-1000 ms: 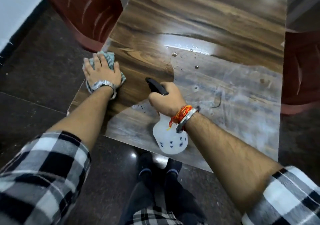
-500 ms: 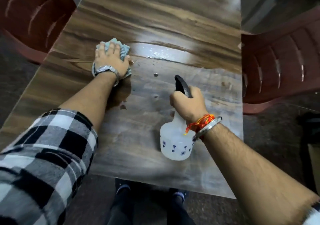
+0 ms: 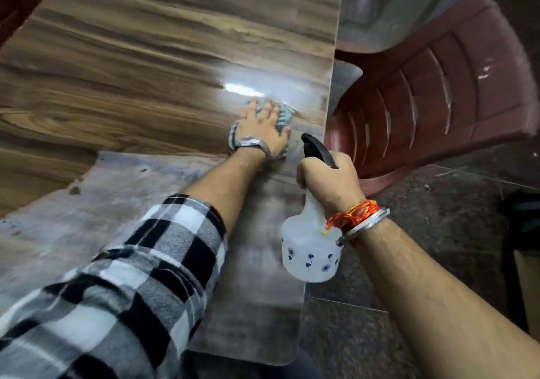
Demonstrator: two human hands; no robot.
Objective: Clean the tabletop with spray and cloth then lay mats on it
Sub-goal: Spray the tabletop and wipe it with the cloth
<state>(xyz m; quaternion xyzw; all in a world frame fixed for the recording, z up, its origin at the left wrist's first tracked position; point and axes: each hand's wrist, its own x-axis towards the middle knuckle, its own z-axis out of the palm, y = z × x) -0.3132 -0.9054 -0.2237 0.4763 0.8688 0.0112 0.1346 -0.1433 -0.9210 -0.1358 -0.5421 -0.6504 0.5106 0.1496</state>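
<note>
One rectangular tabletop [image 3: 131,57] is filling most of the view, its glossy wood-grain laminate showing brown streaks far off and a duller, greyish patch nearer the person. Dark speckled stone floor [image 3: 438,247] is showing to the right. One red-brown moulded plastic chair [image 3: 438,95] with narrow slots in its back is standing just beside the table's right edge. One black-and-white checked flannel sleeve [image 3: 131,276] is covering the left upper forearm. The right hand [image 3: 327,180] is gripping the neck of one translucent white spray bottle [image 3: 306,250], round-bodied, printed with small blue flowers and topped by a black trigger, at the table's right edge. The left hand [image 3: 263,128] is pressing flat, fingers spread, on one crumpled teal cloth [image 3: 287,115] near that same edge. One metal watch [image 3: 251,143] is circling the left wrist; one steel bangle [image 3: 363,226] and orange-red thread [image 3: 350,215] are circling the right.
</note>
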